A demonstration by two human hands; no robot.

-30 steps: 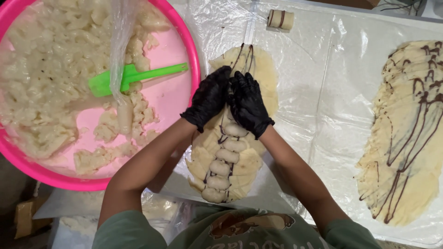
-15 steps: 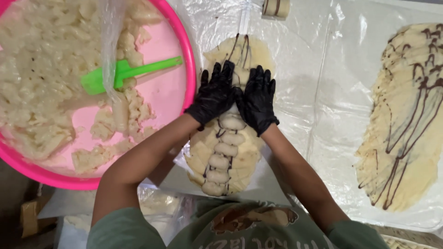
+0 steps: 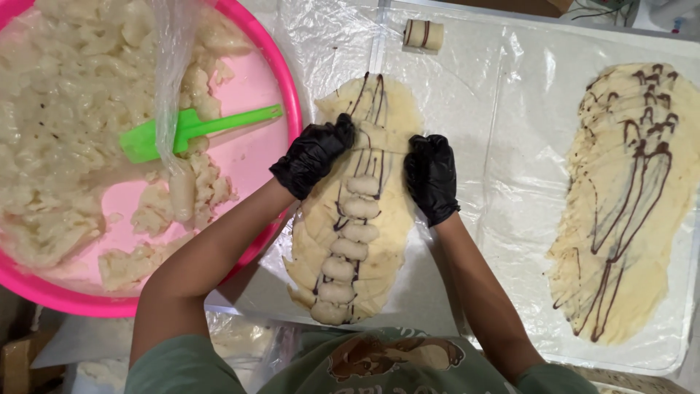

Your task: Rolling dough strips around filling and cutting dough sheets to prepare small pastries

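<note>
Two gloved hands flank seven banana pieces [image 3: 348,248].

A basin [image 3: 288,109] lies left of the dough sheet [image 3: 364,219]; another sheet [image 3: 627,204] lies right.

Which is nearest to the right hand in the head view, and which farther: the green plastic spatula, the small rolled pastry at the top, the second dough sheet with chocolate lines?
From the right hand:
1. Small rolled pastry, above.
2. Second dough sheet with chocolate lines, opposite the basin side.
3. Green plastic spatula, in the pink basin, beyond the left hand.
</note>
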